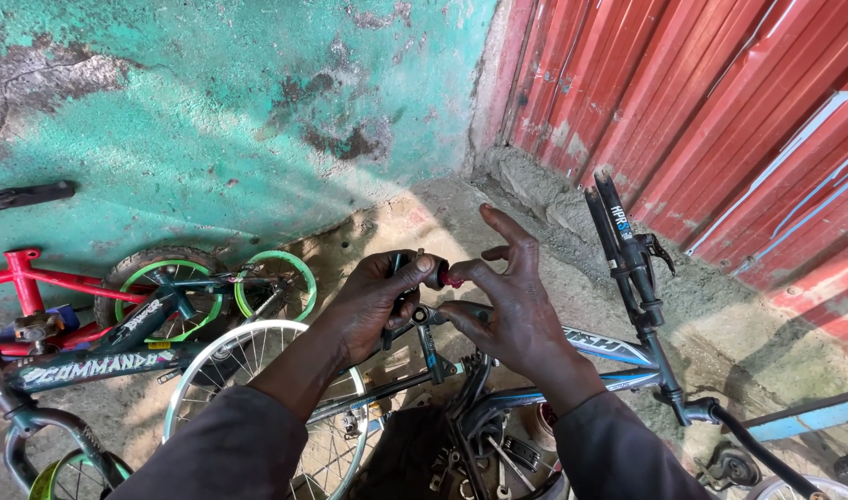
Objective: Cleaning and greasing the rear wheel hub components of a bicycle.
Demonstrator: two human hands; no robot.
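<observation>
Left hand (382, 296) clamped round small dark fitting (422, 269) to steady it — right hand (507, 296) pinching its red end (452, 277), other fingers splayed clear, above upturned bike frame (590, 347).

Left hand (377, 301) curled in a fist, right hand (507, 301) pinching beside it (upper fingers splayed), forearms converging.

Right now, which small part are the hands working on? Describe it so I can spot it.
Start at the blue bicycle frame lying before the red corrugated wall. Above its rear end, the left hand and right hand meet. Between their fingers sits a small red-tipped part, the only red among dark metal.
</observation>
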